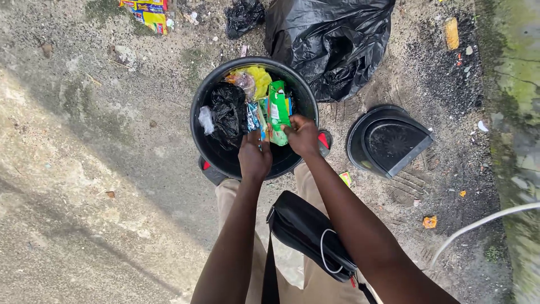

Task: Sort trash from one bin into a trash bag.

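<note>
A large black rubbish bag [332, 42] lies at the far side, a smaller black bag [243, 16] to its left. A black bin lid [388, 141] rests on the right. Colourful wrappers [147, 11] lie far left on the ground [84, 169].

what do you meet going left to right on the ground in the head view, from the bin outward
black round bin → green packet held in the right hand → bin lid → orange scrap

Both your bare arms reach straight forward and down, side by side. Your left hand [254, 159] is curled closed, knuckles up; your right hand [302, 135] pinches with bent fingers.
</note>
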